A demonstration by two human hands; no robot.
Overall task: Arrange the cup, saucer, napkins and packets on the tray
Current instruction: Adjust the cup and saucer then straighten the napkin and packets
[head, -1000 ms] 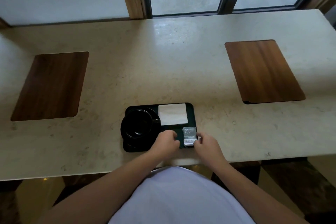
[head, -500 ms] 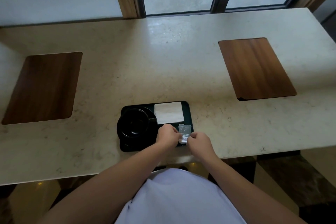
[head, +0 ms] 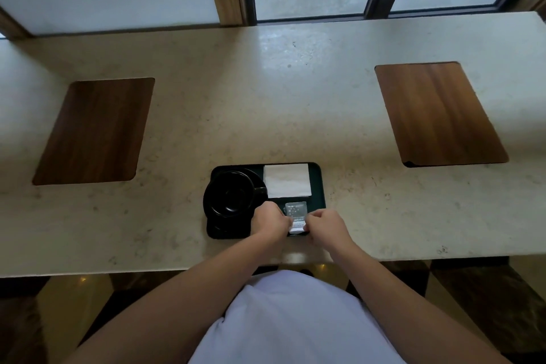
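A dark rectangular tray (head: 318,186) lies near the counter's front edge. On its left half a black cup (head: 232,194) stands on a black saucer (head: 208,210), handle pointing right. White folded napkins (head: 287,180) lie at the tray's back right. Small pale packets (head: 296,214) sit at the front right of the tray. My left hand (head: 269,220) pinches the packets' left edge and my right hand (head: 326,226) pinches their right edge, fingers curled. The packets' near part is hidden by my hands.
The beige stone counter (head: 266,103) has two inset wooden panels, one at the left (head: 94,130) and one at the right (head: 437,112). A window frame and wall run along the back edge. My white shirt fills the bottom of the view.
Both hands closed in from either side of the packets and now pinch them between them. Cup, saucer and napkins have stayed put.
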